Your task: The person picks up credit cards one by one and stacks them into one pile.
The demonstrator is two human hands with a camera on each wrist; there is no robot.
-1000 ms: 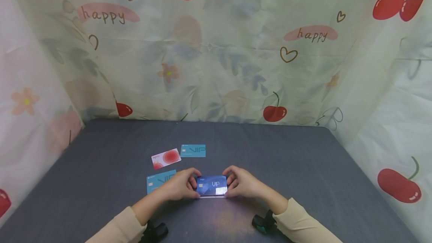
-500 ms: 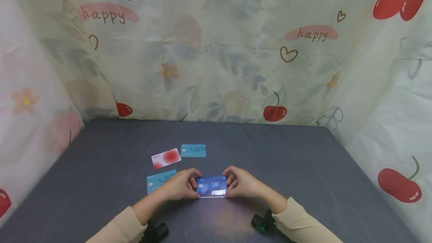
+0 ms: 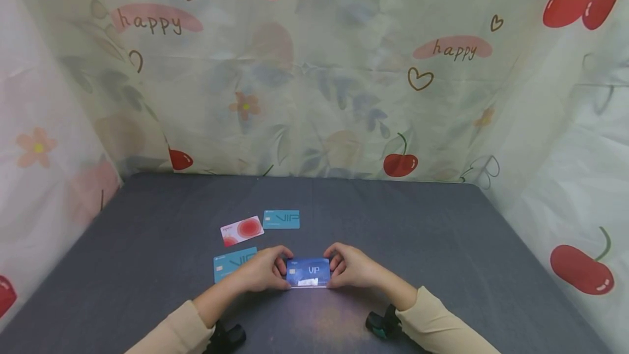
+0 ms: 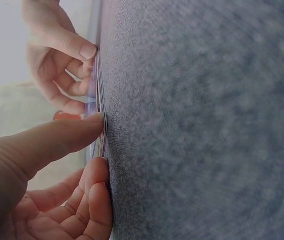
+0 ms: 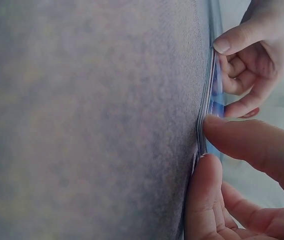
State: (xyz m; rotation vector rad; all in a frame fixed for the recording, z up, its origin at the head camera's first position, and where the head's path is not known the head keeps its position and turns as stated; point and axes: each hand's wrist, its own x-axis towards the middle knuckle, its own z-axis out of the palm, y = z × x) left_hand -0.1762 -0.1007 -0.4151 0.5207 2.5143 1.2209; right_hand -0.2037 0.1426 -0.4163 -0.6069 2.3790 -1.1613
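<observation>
A blue VIP card (image 3: 307, 269) lies on top of a small stack of cards near the front middle of the table. My left hand (image 3: 265, 269) grips the stack's left end, thumb at the near edge and fingers curled round the side. At the opposite end, my right hand (image 3: 357, 267) holds it the same way. Edge-on in the right wrist view, the card stack (image 5: 205, 95) shows several thin layers close against the cloth. Part of a teal VIP card (image 3: 228, 265) is hidden behind my left hand and forearm.
Behind the left hand lie a pink and red card (image 3: 242, 231) and another teal VIP card (image 3: 282, 219), almost touching. Dark grey cloth covers the table (image 3: 417, 223). Patterned curtains (image 3: 314, 97) enclose its back and both sides.
The blue card's far edge has dropped slightly, and the bright reflection on its face has shifted left. Both hands stay in nearly the same place.
</observation>
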